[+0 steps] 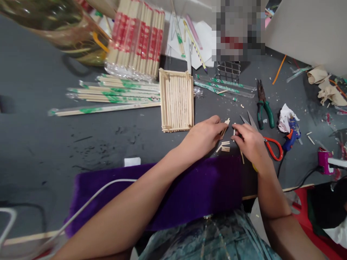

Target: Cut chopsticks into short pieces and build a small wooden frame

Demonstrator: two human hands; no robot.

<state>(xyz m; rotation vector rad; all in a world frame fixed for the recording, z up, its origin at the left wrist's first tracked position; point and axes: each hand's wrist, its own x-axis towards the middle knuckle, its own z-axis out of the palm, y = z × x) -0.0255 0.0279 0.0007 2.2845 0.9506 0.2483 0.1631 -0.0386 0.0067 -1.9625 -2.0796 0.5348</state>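
Note:
Several short pieces of wooden stick are pinched together in my left hand. My right hand, just to its right, grips one short stick piece between thumb and fingers. More cut pieces lie on the dark table below and between the hands. Beneath my right hand sit scissors with orange handles, blades pointing up and left. A small box-like panel of glued chopsticks rests to the left of my left hand, with raised edges.
Wrapped chopsticks lie left of the panel, below a large bundle of chopsticks. Green-handled pliers and a blue glue gun lie at the right. A purple cloth covers the near edge; a white cable crosses it.

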